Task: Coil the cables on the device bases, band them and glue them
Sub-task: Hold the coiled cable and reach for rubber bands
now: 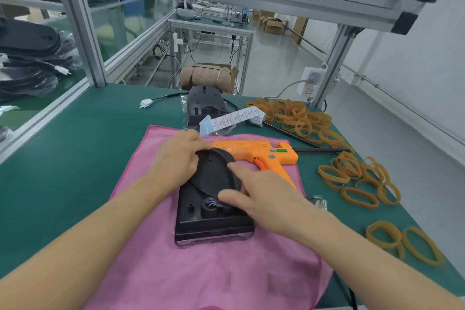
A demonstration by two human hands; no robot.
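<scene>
Green bench [83, 133]: two device bases [214, 219], one glue gun [254, 152].

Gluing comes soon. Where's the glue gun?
The glue gun lies on the pink cloth, just beyond the device base, right of centre.

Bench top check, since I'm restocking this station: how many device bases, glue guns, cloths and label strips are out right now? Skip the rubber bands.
Device bases: 2, one under both hands and one further back
Glue gun, orange: 1
Pink cloth: 1
White label strip: 1
Total: 5
</scene>
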